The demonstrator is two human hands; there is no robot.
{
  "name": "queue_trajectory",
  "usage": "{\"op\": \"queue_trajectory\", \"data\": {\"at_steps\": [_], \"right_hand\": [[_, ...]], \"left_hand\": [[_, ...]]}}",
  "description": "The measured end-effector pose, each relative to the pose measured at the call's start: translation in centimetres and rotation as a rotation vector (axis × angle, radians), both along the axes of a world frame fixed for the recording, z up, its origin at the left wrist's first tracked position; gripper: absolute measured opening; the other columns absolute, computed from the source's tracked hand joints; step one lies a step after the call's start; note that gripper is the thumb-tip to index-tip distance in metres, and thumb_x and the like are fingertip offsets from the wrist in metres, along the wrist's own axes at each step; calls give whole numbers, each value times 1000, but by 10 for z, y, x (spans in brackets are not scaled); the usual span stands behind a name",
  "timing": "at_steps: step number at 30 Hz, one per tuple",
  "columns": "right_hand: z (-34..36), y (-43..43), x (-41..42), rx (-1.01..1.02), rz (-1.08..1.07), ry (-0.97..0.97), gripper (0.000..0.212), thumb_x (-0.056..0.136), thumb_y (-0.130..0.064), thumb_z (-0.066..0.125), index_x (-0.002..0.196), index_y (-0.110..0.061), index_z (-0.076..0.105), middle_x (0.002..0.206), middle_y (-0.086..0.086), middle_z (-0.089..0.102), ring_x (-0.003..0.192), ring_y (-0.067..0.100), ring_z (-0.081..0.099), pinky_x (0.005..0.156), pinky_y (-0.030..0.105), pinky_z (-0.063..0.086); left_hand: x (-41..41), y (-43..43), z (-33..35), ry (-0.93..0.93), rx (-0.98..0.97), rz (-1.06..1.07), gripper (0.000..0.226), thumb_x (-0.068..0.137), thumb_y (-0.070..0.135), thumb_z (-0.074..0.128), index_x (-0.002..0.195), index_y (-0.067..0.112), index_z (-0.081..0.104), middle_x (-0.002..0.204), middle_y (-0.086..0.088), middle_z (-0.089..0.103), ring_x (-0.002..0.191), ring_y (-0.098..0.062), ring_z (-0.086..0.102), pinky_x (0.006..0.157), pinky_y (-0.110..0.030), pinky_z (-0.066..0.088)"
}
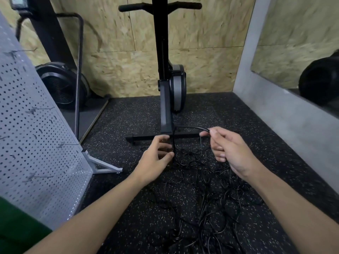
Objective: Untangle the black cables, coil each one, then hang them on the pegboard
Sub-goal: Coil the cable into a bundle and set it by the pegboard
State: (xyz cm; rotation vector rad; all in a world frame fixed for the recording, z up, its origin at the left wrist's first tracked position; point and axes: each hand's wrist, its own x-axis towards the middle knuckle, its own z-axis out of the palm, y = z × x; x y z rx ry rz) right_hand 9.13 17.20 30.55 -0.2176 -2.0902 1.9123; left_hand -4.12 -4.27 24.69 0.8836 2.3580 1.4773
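A tangle of thin black cables (207, 202) lies spread over the speckled black floor in front of me. My left hand (156, 158) grips a bunch of cable strands that hang down from it into the tangle. My right hand (229, 149) pinches one black cable (190, 127) between thumb and forefinger; that cable arcs left toward my left hand. The grey pegboard (36, 125) stands tilted on its metal foot at the left, with several small hooks on it and no cable hanging from it.
An upright black exercise machine (165, 88) stands straight ahead, its floor bar just behind my hands. A fan-wheel machine (62, 85) sits behind the pegboard. A grey wall with a mirror (293, 57) runs along the right. Chipboard panels form the back wall.
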Motion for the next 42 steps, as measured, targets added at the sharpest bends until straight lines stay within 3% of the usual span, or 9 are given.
{"op": "queue_trajectory", "data": {"at_steps": [3, 7, 11, 17, 20, 25, 33, 37, 42], "right_hand": [[3, -8, 2, -29, 93, -2, 32, 111, -28, 45, 114, -15, 74, 62, -4, 30, 53, 10, 28, 49, 26, 25], [2, -12, 6, 130, 60, -20, 29, 112, -21, 42, 113, -16, 71, 65, 2, 50, 62, 15, 47, 59, 27, 44], [-11, -21, 9, 509, 4, -123, 28, 110, -13, 44, 109, -29, 67, 92, -6, 71, 84, 11, 64, 84, 31, 52], [-17, -45, 0, 521, -3, -144, 29, 111, -35, 43, 131, -51, 57, 93, -8, 68, 78, 14, 60, 79, 33, 45], [-14, -66, -1, 507, 122, -127, 35, 105, -53, 48, 139, -47, 55, 111, -32, 66, 101, -12, 59, 91, 27, 44], [-10, -81, -14, 519, 118, -34, 20, 106, -44, 53, 119, -33, 65, 96, -14, 74, 100, 3, 67, 92, 29, 51], [-21, -70, -45, 501, 45, -89, 26, 112, -35, 40, 99, -26, 61, 70, -8, 62, 64, 11, 52, 66, 32, 43], [-20, -66, -51, 309, 49, -108, 30, 112, -30, 39, 94, -16, 58, 69, -7, 64, 73, 10, 55, 76, 30, 43], [-20, -62, -40, 186, -4, -62, 44, 112, -38, 38, 77, -24, 59, 70, -7, 61, 77, 17, 64, 93, 29, 50]], "left_hand": [[7, 4, 4, -29, 1, -37, 50, 104, 30, 63, 149, 42, 44, 125, 14, 69, 103, -1, 71, 93, -33, 58], [7, -7, 15, 54, 27, 65, 16, 107, 22, 58, 113, 25, 72, 98, 14, 80, 101, 2, 72, 100, -34, 56], [13, -16, 36, -196, 318, 89, 17, 108, 11, 55, 107, 11, 71, 100, -6, 80, 101, -20, 76, 90, -41, 62], [26, -19, 63, -477, 670, 32, 15, 106, 6, 55, 108, 3, 69, 98, -11, 76, 83, -19, 71, 83, -39, 65], [26, -19, 66, -556, 754, 23, 16, 106, 6, 54, 108, 3, 69, 98, -10, 74, 82, -17, 70, 84, -37, 65], [13, -23, 59, -577, 795, 81, 16, 107, 4, 53, 108, 2, 69, 101, -14, 67, 84, -20, 70, 79, -34, 64], [-5, -23, 22, -316, 306, -20, 30, 107, 46, 51, 126, 31, 70, 120, 7, 76, 119, -10, 68, 107, -38, 50], [-9, -23, -11, -11, -200, -273, 33, 97, 26, 64, 127, 40, 62, 133, 22, 62, 126, 7, 53, 114, -24, 39], [-5, -23, -28, 197, -318, -300, 24, 102, 29, 65, 126, 31, 61, 125, 18, 66, 117, 1, 60, 102, -23, 47]]}}
